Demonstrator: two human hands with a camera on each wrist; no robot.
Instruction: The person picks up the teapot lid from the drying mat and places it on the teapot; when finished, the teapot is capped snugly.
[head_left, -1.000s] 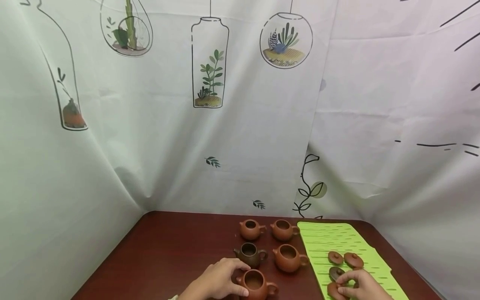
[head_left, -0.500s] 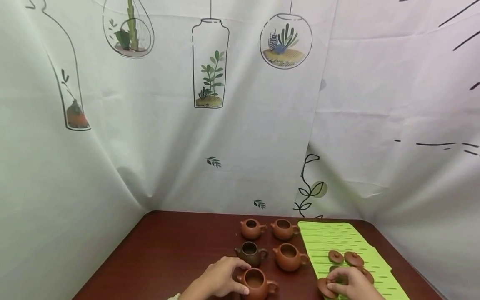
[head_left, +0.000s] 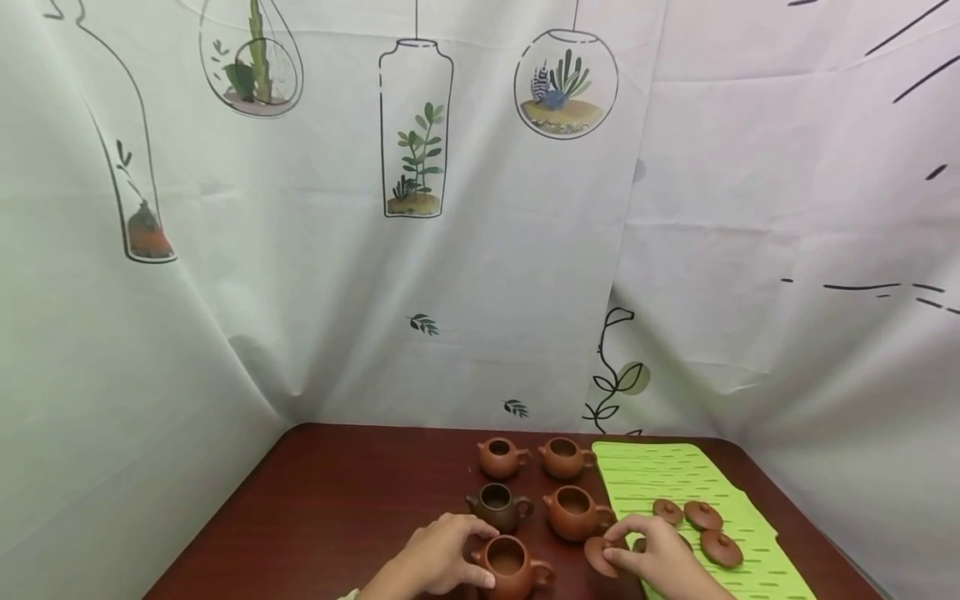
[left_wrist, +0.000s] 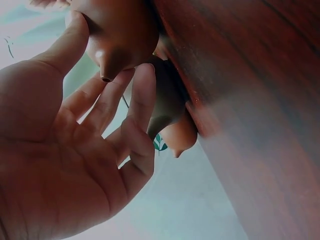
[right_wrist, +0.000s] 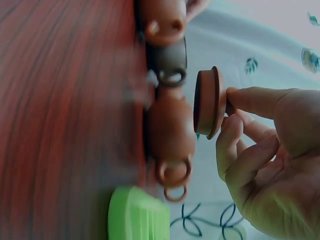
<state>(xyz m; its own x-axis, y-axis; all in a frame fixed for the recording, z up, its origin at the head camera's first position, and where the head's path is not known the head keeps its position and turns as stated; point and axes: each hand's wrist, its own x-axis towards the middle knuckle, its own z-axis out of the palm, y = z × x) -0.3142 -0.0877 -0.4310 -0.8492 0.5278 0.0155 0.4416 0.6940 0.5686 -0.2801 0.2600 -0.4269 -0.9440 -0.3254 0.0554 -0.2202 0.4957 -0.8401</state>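
My left hand [head_left: 438, 557] grips a reddish-brown clay teapot [head_left: 513, 585] at the front of the table, thumb and fingers on either side of its spout; the pot stands upright and lidless. Its spout shows between thumb and fingers in the left wrist view. With my right hand [head_left: 654, 557] I pinch a teapot lid [head_left: 600, 557] by its knob, tilted and held up in the air to the right of that pot. The right wrist view shows the lid [right_wrist: 212, 102] edge-on, its underside facing away from the palm.
Beyond the gripped pot stand a dark brown teapot [head_left: 504, 518] and three reddish ones, among them a larger teapot [head_left: 573, 527], all lidless. On a green mat [head_left: 652, 471] at the right lie several lids [head_left: 703, 515], a dark one partly behind my right hand. White printed cloth surrounds the table [head_left: 360, 475].
My right hand has lifted the reddish lid off the green mat and carried it left toward the front teapot. The left hand has kept its grip on that pot.
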